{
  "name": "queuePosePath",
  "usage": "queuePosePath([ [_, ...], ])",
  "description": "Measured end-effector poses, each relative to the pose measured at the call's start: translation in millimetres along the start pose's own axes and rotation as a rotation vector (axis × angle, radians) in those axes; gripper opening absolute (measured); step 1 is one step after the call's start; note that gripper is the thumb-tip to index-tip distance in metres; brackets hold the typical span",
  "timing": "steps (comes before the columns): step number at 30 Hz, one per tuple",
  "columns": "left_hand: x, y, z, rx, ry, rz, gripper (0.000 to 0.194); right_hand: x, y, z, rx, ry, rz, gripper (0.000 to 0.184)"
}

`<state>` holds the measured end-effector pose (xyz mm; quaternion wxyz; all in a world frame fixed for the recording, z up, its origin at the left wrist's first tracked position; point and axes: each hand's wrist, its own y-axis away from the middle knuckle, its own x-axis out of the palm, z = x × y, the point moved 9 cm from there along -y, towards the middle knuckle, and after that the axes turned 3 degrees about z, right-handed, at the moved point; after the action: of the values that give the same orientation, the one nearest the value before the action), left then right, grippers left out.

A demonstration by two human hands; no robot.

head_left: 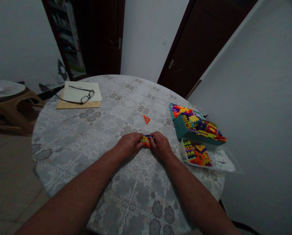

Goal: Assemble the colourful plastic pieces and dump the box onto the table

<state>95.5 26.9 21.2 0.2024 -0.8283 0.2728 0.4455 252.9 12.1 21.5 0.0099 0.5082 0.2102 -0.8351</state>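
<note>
Between my two hands, low over the round table, is a small cluster of interlocking plastic building pieces (145, 141) in orange, yellow, green and purple. My left hand (130, 143) grips its left side, fingers curled and thumb at the near edge. On the other side, my right hand (160, 143) pinches it with thumb and bent fingers. Parts of the cluster are hidden behind the fingers. A loose orange triangular piece (146, 119) lies on the tablecloth just beyond my hands.
At right stands a teal box (181, 129) heaped with colourful pieces. Nearer me is a clear plastic container (185, 156) holding more pieces. Eyeglasses (85, 99) rest on paper and a board (77, 105) at far left. A patterned cloth covers the table (126, 202); a wall borders it at right.
</note>
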Motion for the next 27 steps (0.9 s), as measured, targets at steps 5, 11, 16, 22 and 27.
queuePosePath([
  [5,-0.5,0.7,2.1,-0.001,-0.006,-0.031,0.018,-0.2,0.4,4.1,-0.029,-0.13,0.003,0.02],
  [11,3.2,-0.6,3.0,0.056,0.013,-0.049,0.024,-1.3,1.5,0.4,-0.027,-0.273,0.003,0.021],
  [16,3.8,-0.6,2.1,0.049,-0.007,-0.024,0.024,2.6,-0.6,-4.1,-0.002,-0.282,0.03,0.022],
  [22,0.8,-0.1,0.0,0.03,-0.015,-0.026,0.023,1.2,-2.7,-5.1,0.024,-0.162,-0.016,0.022],
  [27,2.4,-0.5,0.5,0.023,-0.007,-0.024,0.028,-2.0,-2.8,-12.9,0.084,-0.09,-0.103,0.024],
])
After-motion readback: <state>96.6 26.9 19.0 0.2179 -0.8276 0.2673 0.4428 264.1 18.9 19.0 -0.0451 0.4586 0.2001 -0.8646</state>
